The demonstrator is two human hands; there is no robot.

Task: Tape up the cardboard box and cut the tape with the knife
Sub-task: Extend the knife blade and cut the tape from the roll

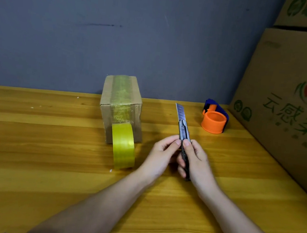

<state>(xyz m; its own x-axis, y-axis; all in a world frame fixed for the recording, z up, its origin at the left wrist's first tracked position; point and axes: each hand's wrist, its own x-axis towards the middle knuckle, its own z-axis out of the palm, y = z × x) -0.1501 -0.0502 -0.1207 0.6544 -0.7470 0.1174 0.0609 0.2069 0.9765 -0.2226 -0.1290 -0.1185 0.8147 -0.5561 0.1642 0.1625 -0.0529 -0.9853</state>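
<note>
Head view: knife (183, 138) is gripped in our right hand (195, 158), blade out and pointing toward the counter's (43, 143) far edge. Left hand (161, 151) fingers (172, 141) pinch its body. Cardboard box (121, 109) sits mid-counter near the far edge, left of the knife, tape roll (124, 147) leaning on its near face, strip uncut. Left hand's nearer; blade must swing left.

Large carton (285, 102) at right: green print "云感" (further characters cut off).
</note>
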